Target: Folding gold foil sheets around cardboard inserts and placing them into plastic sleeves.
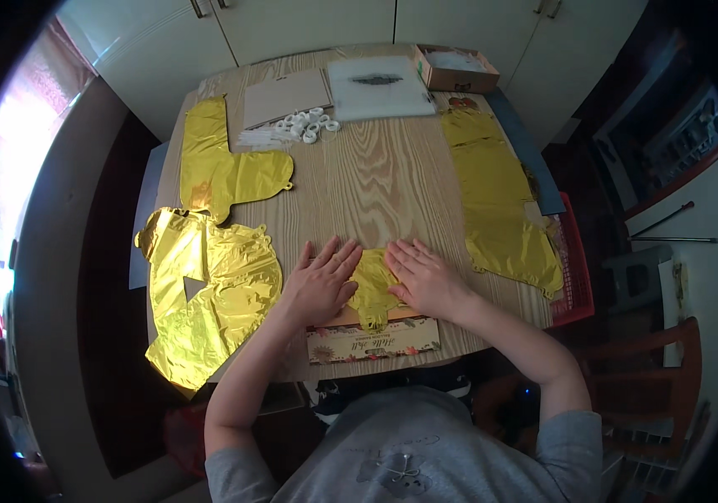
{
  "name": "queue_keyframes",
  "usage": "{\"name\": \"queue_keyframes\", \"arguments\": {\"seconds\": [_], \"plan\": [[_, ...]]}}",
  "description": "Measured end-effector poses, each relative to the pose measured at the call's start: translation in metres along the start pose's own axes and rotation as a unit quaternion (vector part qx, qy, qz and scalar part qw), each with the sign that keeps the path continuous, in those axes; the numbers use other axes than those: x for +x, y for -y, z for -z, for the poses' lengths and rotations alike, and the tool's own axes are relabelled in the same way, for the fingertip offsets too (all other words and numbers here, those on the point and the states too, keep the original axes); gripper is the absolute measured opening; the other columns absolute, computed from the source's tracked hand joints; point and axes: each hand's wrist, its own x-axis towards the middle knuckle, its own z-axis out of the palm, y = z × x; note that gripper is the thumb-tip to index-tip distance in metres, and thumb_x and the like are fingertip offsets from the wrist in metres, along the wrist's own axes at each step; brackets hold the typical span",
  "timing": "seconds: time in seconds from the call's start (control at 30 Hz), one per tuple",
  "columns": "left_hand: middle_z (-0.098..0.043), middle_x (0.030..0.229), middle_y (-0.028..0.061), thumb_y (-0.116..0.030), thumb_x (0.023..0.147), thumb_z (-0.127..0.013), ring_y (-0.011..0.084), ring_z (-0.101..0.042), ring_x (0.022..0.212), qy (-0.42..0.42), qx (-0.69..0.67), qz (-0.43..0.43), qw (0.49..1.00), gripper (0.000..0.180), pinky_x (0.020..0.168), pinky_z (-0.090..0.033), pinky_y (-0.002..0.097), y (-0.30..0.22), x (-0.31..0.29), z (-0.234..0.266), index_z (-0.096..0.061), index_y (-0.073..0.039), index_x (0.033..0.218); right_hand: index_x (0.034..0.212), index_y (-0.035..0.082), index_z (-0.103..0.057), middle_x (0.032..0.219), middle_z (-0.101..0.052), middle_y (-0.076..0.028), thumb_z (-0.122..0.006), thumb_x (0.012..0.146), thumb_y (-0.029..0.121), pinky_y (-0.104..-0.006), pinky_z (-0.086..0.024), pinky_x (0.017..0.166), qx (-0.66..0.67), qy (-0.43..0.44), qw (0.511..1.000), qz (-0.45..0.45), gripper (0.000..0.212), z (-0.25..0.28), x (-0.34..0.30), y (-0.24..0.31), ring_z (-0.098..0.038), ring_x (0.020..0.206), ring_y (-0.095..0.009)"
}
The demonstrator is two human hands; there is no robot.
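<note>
At the near edge of the table, a small gold foil balloon (373, 281) lies flat and uninflated between my hands. My left hand (322, 281) rests palm down on its left side, fingers stretched out. On the opposite side my right hand (426, 277) lies flat too, its fingertips over the foil's edge. Both palms hide parts of the balloon. Its narrow neck points toward me, over a printed packaging card (373, 341) with an orange strip along its far edge.
Left lie a large crinkled gold balloon (237, 277) and an L-shaped gold balloon (208, 163). A long gold balloon (493, 197) lies right. Behind are white rings (307, 126), brown card sheets (285, 96), a translucent bag (380, 101) and an open cardboard box (459, 80). A red basket (575, 268) stands beside the table.
</note>
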Motion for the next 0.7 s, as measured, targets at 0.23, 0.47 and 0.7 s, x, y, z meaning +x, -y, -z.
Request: {"name": "queue_keyframes", "arguments": {"seconds": [0.23,0.47,0.7], "plan": [[-0.035,0.151,0.0130,-0.037,0.099,-0.039,0.0281,-0.028,0.142,0.021,-0.075,-0.143,0.987,0.060,0.118,-0.016,0.0487,0.000,0.039,0.012,-0.028,-0.003,0.148,0.124,-0.006,-0.056,0.132,-0.054,-0.021,-0.053,0.092,0.019,-0.0419,-0.036,0.110,0.025,0.012,0.999,0.020,0.040,-0.013,-0.005,-0.001,-0.048,0.129,-0.032],[-0.031,0.152,0.0180,-0.041,0.101,-0.031,0.0291,-0.025,0.143,0.022,-0.158,-0.255,0.954,0.065,0.119,-0.010,0.0492,0.003,0.058,-0.003,-0.017,-0.002,0.151,0.120,-0.008,-0.057,0.131,-0.052,-0.025,-0.059,0.089,0.032,-0.0451,-0.034,0.110,0.073,0.104,0.991,-0.028,0.051,-0.005,0.002,0.005,-0.043,0.130,-0.038],[-0.034,0.149,0.0204,-0.049,0.100,-0.021,0.0299,-0.027,0.142,0.011,-0.211,-0.252,0.944,0.070,0.118,-0.008,0.0521,0.006,0.057,-0.003,-0.011,-0.003,0.152,0.122,-0.006,-0.055,0.136,-0.045,-0.027,-0.071,0.073,0.057,-0.0463,-0.032,0.112,0.031,0.039,0.997,-0.055,0.082,0.004,0.005,0.033,-0.036,0.134,-0.042]]}}
